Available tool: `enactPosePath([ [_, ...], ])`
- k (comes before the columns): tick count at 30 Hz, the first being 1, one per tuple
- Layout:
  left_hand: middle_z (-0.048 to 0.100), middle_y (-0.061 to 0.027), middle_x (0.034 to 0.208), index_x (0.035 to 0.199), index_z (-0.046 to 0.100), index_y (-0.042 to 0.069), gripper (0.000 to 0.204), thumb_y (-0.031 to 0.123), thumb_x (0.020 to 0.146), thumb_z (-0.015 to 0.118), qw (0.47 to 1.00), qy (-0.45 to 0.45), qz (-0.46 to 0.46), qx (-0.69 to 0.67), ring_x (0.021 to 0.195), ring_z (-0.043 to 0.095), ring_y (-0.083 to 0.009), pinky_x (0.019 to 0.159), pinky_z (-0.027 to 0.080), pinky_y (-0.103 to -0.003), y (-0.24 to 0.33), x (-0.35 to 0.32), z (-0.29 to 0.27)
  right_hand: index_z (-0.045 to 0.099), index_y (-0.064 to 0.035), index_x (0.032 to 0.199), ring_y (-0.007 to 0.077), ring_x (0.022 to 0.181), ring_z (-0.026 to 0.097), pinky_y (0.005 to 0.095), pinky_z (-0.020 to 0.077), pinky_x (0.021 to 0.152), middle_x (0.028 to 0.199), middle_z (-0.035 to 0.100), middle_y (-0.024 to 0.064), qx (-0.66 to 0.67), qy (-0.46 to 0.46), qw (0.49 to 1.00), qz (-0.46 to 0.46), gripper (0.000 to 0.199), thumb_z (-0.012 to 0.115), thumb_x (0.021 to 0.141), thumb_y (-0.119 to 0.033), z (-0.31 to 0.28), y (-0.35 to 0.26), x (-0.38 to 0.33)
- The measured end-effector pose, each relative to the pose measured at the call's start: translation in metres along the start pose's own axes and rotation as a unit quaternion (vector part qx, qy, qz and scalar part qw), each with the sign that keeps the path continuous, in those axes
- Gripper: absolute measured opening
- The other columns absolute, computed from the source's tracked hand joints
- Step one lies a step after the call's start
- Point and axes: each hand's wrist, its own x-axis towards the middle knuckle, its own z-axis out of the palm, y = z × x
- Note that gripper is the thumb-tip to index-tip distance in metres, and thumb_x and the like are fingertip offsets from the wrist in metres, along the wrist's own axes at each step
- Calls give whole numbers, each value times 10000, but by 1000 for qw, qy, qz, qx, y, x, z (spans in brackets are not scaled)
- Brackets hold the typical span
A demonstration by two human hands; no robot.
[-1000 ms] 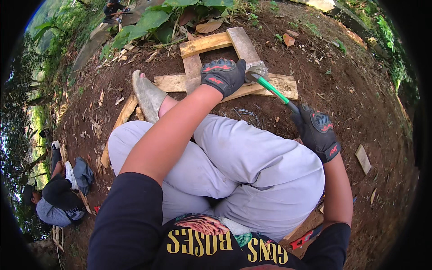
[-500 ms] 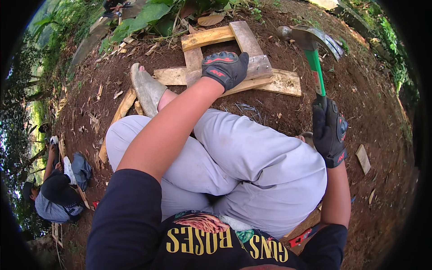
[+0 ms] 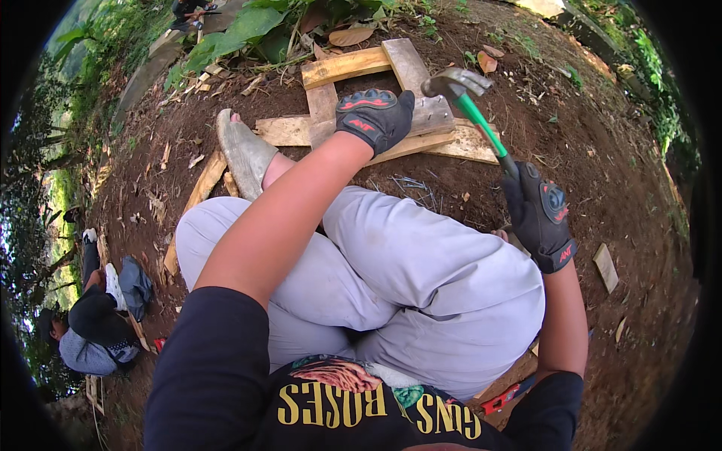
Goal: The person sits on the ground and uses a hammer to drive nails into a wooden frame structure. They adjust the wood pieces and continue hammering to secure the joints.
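Observation:
My left hand (image 3: 374,120), in a black glove, is closed on the near board of a square wooden frame (image 3: 346,66) lying on the ground ahead of me. Wrapped round the dark grip of a claw hammer (image 3: 481,124) with a green shaft is my gloved right hand (image 3: 541,216). The hammer's head hangs over the frame's right near corner, close to a nail (image 3: 431,116) that stands up from the wood. Beneath the frame lie loose boards (image 3: 282,129). Several loose nails (image 3: 414,183) are scattered on the soil between the frame and my legs.
A wood offcut (image 3: 605,268) lies to the right, and a long piece of timber (image 3: 199,192) lies by my left foot. A red tool (image 3: 500,402) rests near my right elbow. Another person (image 3: 98,331) sits at the far left. Leafy plants (image 3: 241,34) border the far side.
The hammer has swung left and down, its head moving from the right of the frame to over its corner. My right hand shifted slightly left; the left hand stays on the frame.

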Motion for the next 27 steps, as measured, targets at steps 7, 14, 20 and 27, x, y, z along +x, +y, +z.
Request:
enactPosePath([
  [7, 757, -248, 1248, 1178, 800, 30, 669, 526, 1099, 358, 1000, -21, 22, 4, 1181, 717, -429, 1043, 537, -523, 3, 2, -2, 680, -53, 1175, 438, 762, 680, 533, 510, 658, 903, 698, 195, -18, 17, 999, -32, 223, 618, 1076, -243, 8, 15, -6],
  [14, 749, -275, 1232, 1204, 778, 23, 677, 528, 1104, 339, 999, -51, 11, 0, 1172, 709, -460, 1034, 533, -549, 4, -1, -8, 676, -65, 1156, 393, 753, 699, 513, 514, 642, 879, 704, 176, 19, 72, 997, -31, 187, 610, 1068, -215, -3, 3, -18],
  [20, 762, -255, 1199, 1240, 777, 74, 634, 513, 1109, 339, 998, -56, 18, 4, 1101, 728, -462, 994, 547, -558, -4, 2, -3, 681, -66, 1171, 395, 790, 714, 507, 537, 670, 931, 709, 190, 75, 91, 993, 18, 184, 639, 1032, -179, -23, -13, -12],
  [27, 757, -265, 1217, 1214, 781, 39, 655, 517, 1102, 347, 1000, -8, 11, 20, 1144, 715, -463, 1026, 533, -553, 0, 5, -2, 682, -55, 1210, 421, 780, 675, 517, 501, 671, 884, 684, 196, 7, -9, 1000, 22, 225, 618, 1065, -215, 0, 2, -8],
])
